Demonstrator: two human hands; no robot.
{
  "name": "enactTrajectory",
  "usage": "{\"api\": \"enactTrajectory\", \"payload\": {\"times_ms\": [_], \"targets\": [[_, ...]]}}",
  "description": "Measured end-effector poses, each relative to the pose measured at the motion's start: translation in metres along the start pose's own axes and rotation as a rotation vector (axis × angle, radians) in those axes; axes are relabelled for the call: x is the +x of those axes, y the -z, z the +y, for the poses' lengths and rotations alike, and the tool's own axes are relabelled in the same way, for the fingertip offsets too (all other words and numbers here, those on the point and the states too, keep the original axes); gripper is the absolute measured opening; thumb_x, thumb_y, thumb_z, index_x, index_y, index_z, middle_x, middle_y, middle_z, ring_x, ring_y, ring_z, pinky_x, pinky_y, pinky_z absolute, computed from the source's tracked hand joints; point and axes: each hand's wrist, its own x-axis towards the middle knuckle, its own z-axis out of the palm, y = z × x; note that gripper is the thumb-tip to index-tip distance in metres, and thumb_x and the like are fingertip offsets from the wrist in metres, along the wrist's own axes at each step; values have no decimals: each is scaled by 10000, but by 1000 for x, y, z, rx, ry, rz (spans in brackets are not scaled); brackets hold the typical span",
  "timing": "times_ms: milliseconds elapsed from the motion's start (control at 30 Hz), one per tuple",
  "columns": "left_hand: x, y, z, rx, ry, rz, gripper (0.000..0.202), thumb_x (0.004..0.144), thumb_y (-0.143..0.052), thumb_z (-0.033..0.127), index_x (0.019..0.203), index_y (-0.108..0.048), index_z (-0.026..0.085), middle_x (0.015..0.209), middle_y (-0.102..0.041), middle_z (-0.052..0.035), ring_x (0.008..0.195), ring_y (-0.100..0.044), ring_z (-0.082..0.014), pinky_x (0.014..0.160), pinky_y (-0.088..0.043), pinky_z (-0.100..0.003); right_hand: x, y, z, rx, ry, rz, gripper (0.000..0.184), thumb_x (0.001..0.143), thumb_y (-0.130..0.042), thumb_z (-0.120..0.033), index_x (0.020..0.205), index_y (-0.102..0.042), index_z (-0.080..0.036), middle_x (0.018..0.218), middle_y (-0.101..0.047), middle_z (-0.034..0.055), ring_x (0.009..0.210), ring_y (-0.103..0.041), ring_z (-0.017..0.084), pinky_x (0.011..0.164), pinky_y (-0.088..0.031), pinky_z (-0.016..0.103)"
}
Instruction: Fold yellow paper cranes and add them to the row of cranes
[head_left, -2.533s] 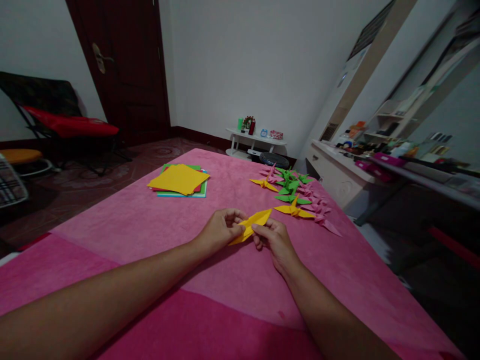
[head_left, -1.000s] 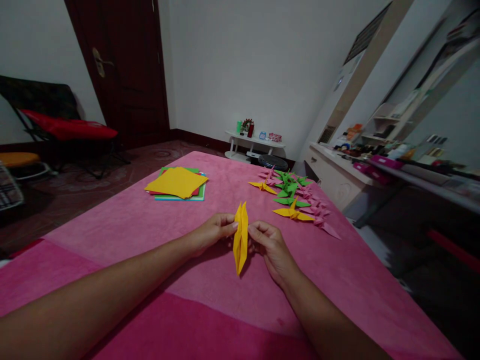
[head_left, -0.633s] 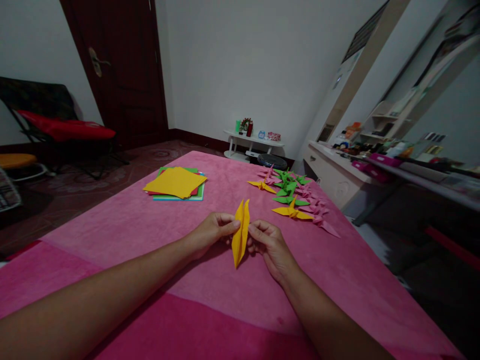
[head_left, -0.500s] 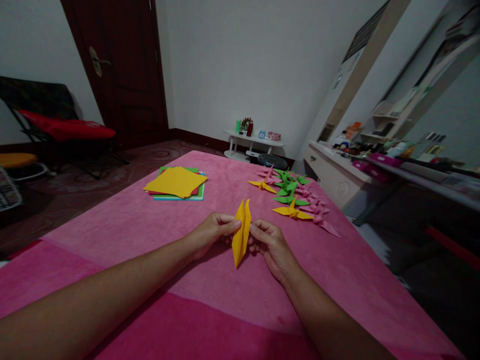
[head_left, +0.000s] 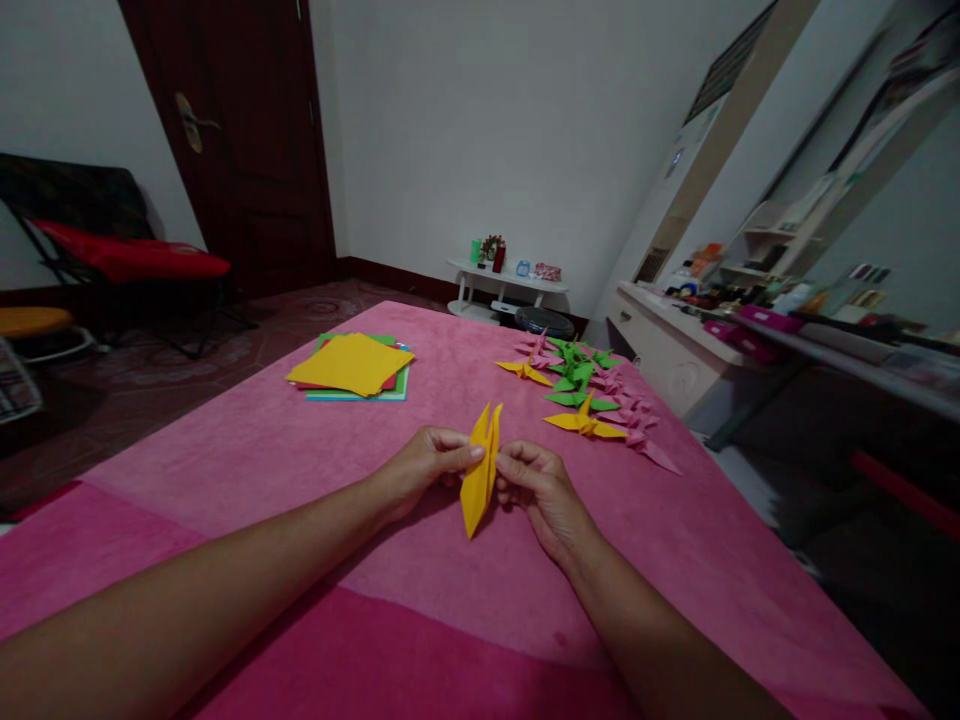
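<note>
A folded yellow paper piece point(head_left: 480, 472), long and pointed at both ends, stands almost upright between my two hands above the pink cloth point(head_left: 285, 450). My left hand point(head_left: 422, 470) pinches its left side with thumb and fingers. From the other side my right hand point(head_left: 536, 487) pinches it, fingers curled. Its two upper points are slightly apart.
A stack of coloured paper sheets point(head_left: 352, 364), yellow on top, lies at the far left of the cloth. Several finished paper cranes point(head_left: 589, 400) in pink, green and yellow lie at the far right. A dresser point(head_left: 660, 345) stands beyond the right edge, a chair point(head_left: 112, 250) at far left.
The yellow piece was lying slanted 2.5 s ago and now stands upright between my hands. Its upper points have spread a little in the last half second.
</note>
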Motion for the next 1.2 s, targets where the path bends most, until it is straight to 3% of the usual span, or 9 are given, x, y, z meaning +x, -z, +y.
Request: {"api": "enactTrajectory", "payload": {"times_ms": [500,667,967,1200], "targets": [[-1,-3,-2,19,-32,12,268,741,-625,359,670,-651,102,523,-492,14,467,-335,-49,475,-194,-216,0,0,4,32,1,47,174,668,-669,-302,673,-597,-143,526,-554,-21,439,-480,67,450,-359,185],[-2,-6,1,84,-29,53,263,729,-638,350,691,-666,92,544,-537,-1,466,-364,-51,469,-209,-212,-2,-5,6,-1,63,104,144,687,-625,-274,641,-571,-149,505,-526,-34,437,-466,65,451,-366,183],[-1,-8,1,-17,-17,35,266,716,-651,349,700,-667,84,548,-583,-23,443,-405,-52,453,-245,-193,-3,-11,2,-122,207,173,181,688,-637,-310,715,-543,-158,457,-508,-49,383,-453,79,377,-337,179],[-2,-10,1,-32,-19,31,228,715,-660,315,717,-675,88,574,-610,-33,468,-467,-68,484,-318,-192,-4,-11,-1,-160,238,183,166,701,-629,-299,702,-559,-148,448,-516,-40,384,-448,77,372,-317,176]]}}
